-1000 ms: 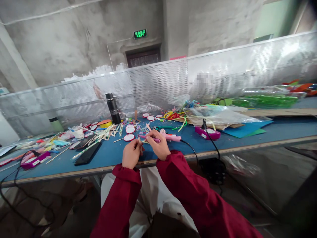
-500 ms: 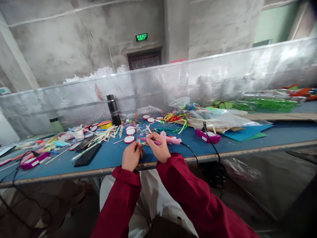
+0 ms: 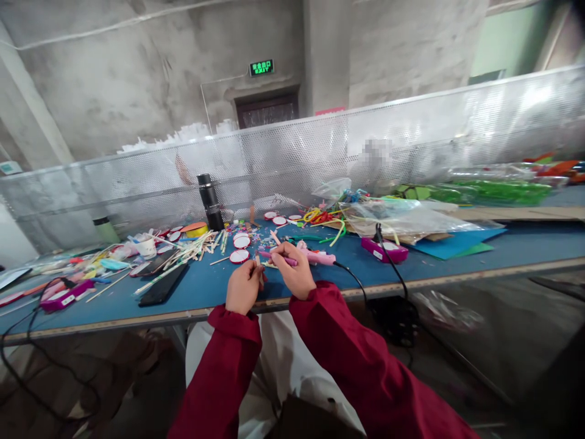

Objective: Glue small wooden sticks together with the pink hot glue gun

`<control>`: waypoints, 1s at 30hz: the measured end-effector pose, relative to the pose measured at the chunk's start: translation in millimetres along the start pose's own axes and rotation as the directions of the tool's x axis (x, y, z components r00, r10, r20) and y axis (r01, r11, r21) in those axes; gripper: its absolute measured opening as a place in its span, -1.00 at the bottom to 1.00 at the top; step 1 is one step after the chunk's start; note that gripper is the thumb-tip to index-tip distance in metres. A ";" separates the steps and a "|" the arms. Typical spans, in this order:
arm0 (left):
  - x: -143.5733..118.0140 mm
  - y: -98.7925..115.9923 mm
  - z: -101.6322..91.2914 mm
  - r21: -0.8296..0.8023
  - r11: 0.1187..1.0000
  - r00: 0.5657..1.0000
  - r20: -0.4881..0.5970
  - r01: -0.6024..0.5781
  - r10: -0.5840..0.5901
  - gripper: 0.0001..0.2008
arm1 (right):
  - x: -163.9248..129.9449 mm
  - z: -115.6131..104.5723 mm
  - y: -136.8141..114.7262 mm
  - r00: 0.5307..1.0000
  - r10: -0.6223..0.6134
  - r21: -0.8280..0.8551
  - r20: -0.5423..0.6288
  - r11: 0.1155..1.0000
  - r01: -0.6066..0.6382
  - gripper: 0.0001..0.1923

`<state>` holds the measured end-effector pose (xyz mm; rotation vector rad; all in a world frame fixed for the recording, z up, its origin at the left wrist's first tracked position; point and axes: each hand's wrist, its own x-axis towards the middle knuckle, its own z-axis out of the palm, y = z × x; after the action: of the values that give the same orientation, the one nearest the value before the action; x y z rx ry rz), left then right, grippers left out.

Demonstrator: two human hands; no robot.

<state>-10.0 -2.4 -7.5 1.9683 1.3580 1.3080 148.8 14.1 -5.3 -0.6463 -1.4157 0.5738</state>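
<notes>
The right hand point(image 3: 297, 275) held a pink glue pen point(image 3: 278, 258) in a closed grip, its tip pointing left toward the left hand point(image 3: 242, 286). The left hand's grip was pinched shut on a small stick point(image 3: 258, 263), upright just beside the pen tip. Both hovered over the near edge of the blue tabletop point(image 3: 205, 286). A black phone point(image 3: 162, 285) lay to the left, a pink glue gun point(image 3: 317, 256) just beyond the right hand.

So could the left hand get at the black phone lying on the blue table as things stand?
Probably yes. The black phone lies flat on the blue table, to the left of the left hand, with bare tabletop between them. But the hand is pinching a small stick, so it is not free.
</notes>
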 end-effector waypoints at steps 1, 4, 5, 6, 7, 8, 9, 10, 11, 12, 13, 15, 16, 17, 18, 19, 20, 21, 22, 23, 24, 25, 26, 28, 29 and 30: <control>0.0 0.0 0.0 0.000 1.000 1.000 0.000 -0.002 0.002 -0.69 | 0.0 -0.2 -0.6 1.000 -0.008 -0.008 0.003 1.000 0.008 -0.83; -0.1 0.9 -0.3 0.001 1.000 1.000 0.003 -0.006 0.006 -0.69 | 0.1 -0.5 -1.2 0.999 -0.019 -0.014 0.026 1.000 0.019 -0.84; -0.2 1.4 -0.5 0.002 1.000 1.000 0.005 -0.004 0.004 -0.69 | 0.1 -0.5 -0.9 0.999 -0.016 -0.007 0.029 1.000 0.016 -0.84; -0.3 1.8 -0.7 0.002 1.000 1.000 0.006 -0.001 0.001 -0.69 | 0.2 -0.4 -0.5 1.000 -0.011 0.002 0.026 1.000 0.011 -0.84; -0.5 2.2 -0.9 0.000 1.000 1.000 0.008 0.003 -0.003 -0.70 | 0.3 -0.3 0.0 1.000 -0.006 0.011 0.018 1.000 0.006 -0.84; -0.6 2.5 -1.0 -0.003 1.000 1.000 0.008 0.007 -0.007 -0.70 | 0.3 0.0 0.4 1.000 -0.002 0.020 0.012 1.000 0.002 -0.84; -0.8 2.6 -1.1 -0.006 1.000 1.000 0.008 0.009 -0.009 -0.70 | 0.3 0.2 0.6 1.000 0.000 0.026 0.005 1.000 0.000 -0.84; -0.9 2.6 -1.0 -0.009 1.000 1.000 0.007 0.010 -0.010 -0.71 | 0.3 0.4 0.6 1.000 0.001 0.028 0.001 1.000 -0.001 -0.84; -1.0 2.6 -0.9 -0.012 1.000 1.000 0.004 0.011 -0.011 -0.71 | 0.3 0.5 0.4 1.000 0.001 0.026 0.001 1.000 -0.001 -0.84; -1.0 2.5 -0.7 -0.015 1.000 1.000 0.002 0.012 -0.012 -0.72 | 0.2 0.6 0.1 1.000 0.002 0.021 0.007 1.000 -0.002 -0.84; -1.0 2.4 -0.5 -0.016 1.000 1.000 0.001 0.012 -0.012 -0.72 | 0.0 0.5 -0.2 1.000 0.001 0.017 0.013 1.000 -0.001 -0.85; -0.9 2.4 -0.2 -0.019 1.000 1.000 0.001 0.013 -0.013 -0.72 | -0.3 0.4 -0.6 1.000 -0.001 0.015 0.018 1.000 0.001 -0.85; -0.8 2.4 -0.1 -0.020 1.000 1.000 0.002 0.014 -0.014 -0.72 | -0.4 0.3 -0.6 1.000 -0.003 0.017 0.018 1.000 0.003 -0.85; -0.7 2.4 0.0 -0.021 1.000 1.000 0.003 0.014 -0.014 -0.72 | -0.4 0.2 -0.5 1.000 -0.005 0.019 0.014 1.000 0.005 -0.84; -0.6 2.3 0.0 -0.022 1.000 1.000 0.003 0.015 -0.015 -0.72 | -0.3 0.2 -0.3 1.000 -0.007 0.020 0.010 1.000 0.006 -0.84; -0.4 2.2 0.0 -0.023 1.000 1.000 0.002 0.015 -0.015 -0.72 | -0.2 0.3 -0.1 1.000 -0.008 0.019 0.008 1.000 0.008 -0.84; -0.2 1.9 0.0 -0.024 1.000 1.000 0.003 0.016 -0.016 -0.72 | -0.1 0.4 -0.1 1.000 -0.009 0.015 0.008 1.000 0.009 -0.84; 0.0 1.4 0.0 -0.024 1.000 1.000 0.004 0.017 -0.016 -0.72 | 0.1 0.6 -0.1 1.000 -0.011 0.009 0.009 1.000 0.011 -0.85; 0.3 0.9 0.0 -0.023 1.000 1.000 0.004 0.017 -0.016 -0.72 | 0.2 0.7 -0.2 1.000 -0.013 0.002 0.010 1.000 0.013 -0.85; 0.5 0.3 0.0 -0.022 1.000 1.000 0.005 0.016 -0.016 -0.72 | 0.3 0.7 -0.5 1.000 -0.015 -0.005 0.012 1.000 0.015 -0.85; 0.8 -0.3 0.0 -0.020 1.000 1.000 0.005 0.014 -0.014 -0.72 | 0.3 0.8 -0.9 1.000 -0.017 -0.012 0.016 1.000 0.018 -0.85; 1.0 -0.9 0.1 -0.019 1.000 1.000 0.004 0.012 -0.012 -0.72 | 0.3 0.7 -1.2 1.000 -0.020 -0.016 0.019 1.000 0.020 -0.85; 1.1 -1.3 0.2 -0.018 1.000 1.000 0.003 0.011 -0.011 -0.72 | 0.2 0.7 -1.5 0.999 -0.022 -0.018 0.023 1.000 0.022 -0.85; 1.2 -1.4 0.3 -0.020 1.000 1.000 0.001 0.010 -0.010 -0.72 | 0.1 0.6 -1.3 0.999 -0.028 -0.016 0.028 0.999 0.028 -0.84; 1.1 -1.3 0.4 -0.021 1.000 1.000 0.001 0.011 -0.011 -0.73 | 0.0 0.6 -0.7 0.999 -0.030 -0.014 0.027 0.999 0.031 -0.84; 1.0 -1.0 0.4 -0.022 1.000 1.000 0.002 0.011 -0.011 -0.73 | 0.0 0.7 0.1 0.999 -0.033 -0.011 0.024 0.999 0.033 -0.84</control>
<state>-10.1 -1.0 -7.9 1.9435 1.3462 1.3108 148.1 14.2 -5.3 -0.6256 -1.4502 0.5490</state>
